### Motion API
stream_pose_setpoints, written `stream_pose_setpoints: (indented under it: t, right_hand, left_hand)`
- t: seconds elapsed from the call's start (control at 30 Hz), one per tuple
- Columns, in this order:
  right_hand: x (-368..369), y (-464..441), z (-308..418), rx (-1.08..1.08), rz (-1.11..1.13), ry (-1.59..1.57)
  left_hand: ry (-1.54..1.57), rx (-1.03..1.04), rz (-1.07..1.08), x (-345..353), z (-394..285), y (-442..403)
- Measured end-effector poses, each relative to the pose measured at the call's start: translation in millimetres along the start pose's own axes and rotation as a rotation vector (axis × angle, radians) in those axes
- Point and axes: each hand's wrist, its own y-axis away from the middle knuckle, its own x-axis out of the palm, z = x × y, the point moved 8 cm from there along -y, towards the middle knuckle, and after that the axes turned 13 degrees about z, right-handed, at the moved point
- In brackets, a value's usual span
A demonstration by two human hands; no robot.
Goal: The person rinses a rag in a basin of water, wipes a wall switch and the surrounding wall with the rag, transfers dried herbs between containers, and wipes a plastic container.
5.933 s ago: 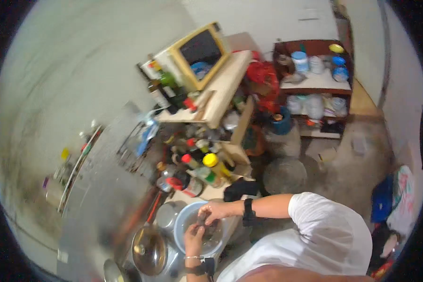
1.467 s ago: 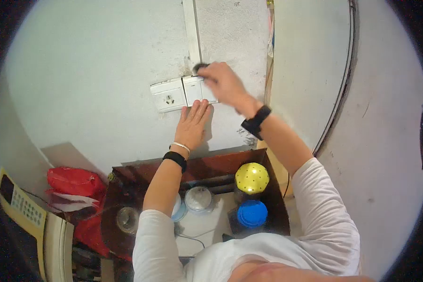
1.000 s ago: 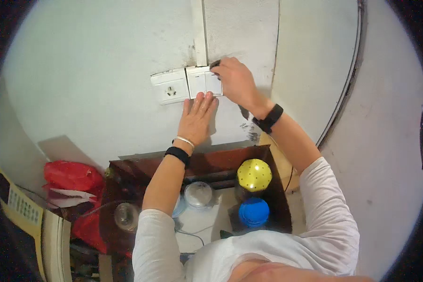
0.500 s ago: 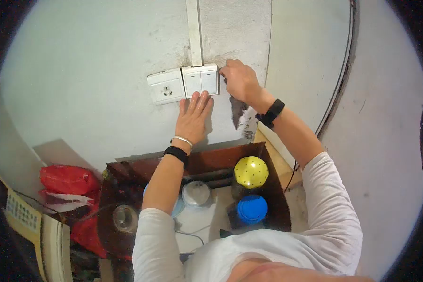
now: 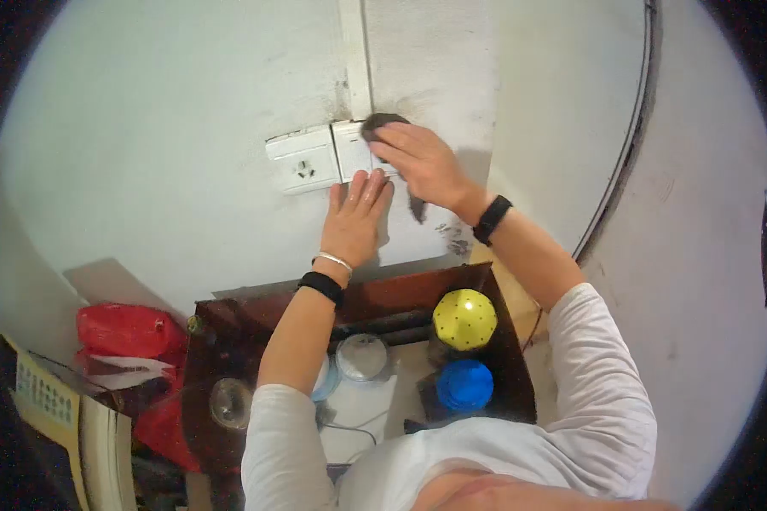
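Note:
A white double wall switch point(image 5: 354, 153) is fixed beside a white socket point(image 5: 302, 160), under a vertical cable trunking strip. My left hand point(image 5: 351, 223) lies against the wall just below, with fingers spread and fingertips at the switch's lower edge. Over the switch's right half, my right hand point(image 5: 424, 163) presses a dark grey cloth point(image 5: 386, 124). The cloth shows above the fingers, and another dark end hangs below the hand. That side of the switch is mostly covered.
Below stands a dark brown open-topped cabinet point(image 5: 511, 358) holding a yellow dotted lid point(image 5: 465, 319), a blue lid point(image 5: 465, 385) and a clear-lidded jar point(image 5: 362, 358). Red bags point(image 5: 123, 330) lie left. Dark smudges mark the wall, and a door edge point(image 5: 631, 145) curves on the right.
My right hand has moved left from the switch's right edge onto its face, bringing the cloth along. The left hand stays nearly in place. The view has shifted slightly.

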Motion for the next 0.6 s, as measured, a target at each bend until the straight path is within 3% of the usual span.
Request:
stream_pose_setpoints:
  t: [0.17,0.23,0.37,0.43,0.6]
  right_hand:
    - [8.1,-15.9,13.0,0.003,0.022,0.084]
    - [18.1,-33.8,19.8,-0.008,0.015,0.038]
    - [19.8,-45.4,23.3,-0.080,0.053,-0.012]
    - [21.2,-37.1,19.0,-0.096,0.128,-0.005]
    - [15.7,-14.8,10.8,-0.041,0.153,0.081]
  left_hand:
    - [0.026,0.011,-0.028,-3.9,-1.0,1.3]
    - [0.030,-0.015,0.152,6.0,0.1,-0.5]
    - [0.058,-0.044,0.259,8.2,-0.3,-1.2]
    - [0.012,0.000,0.089,-1.3,-0.6,0.8]
    - [0.055,-0.004,0.038,-7.2,1.4,3.1]
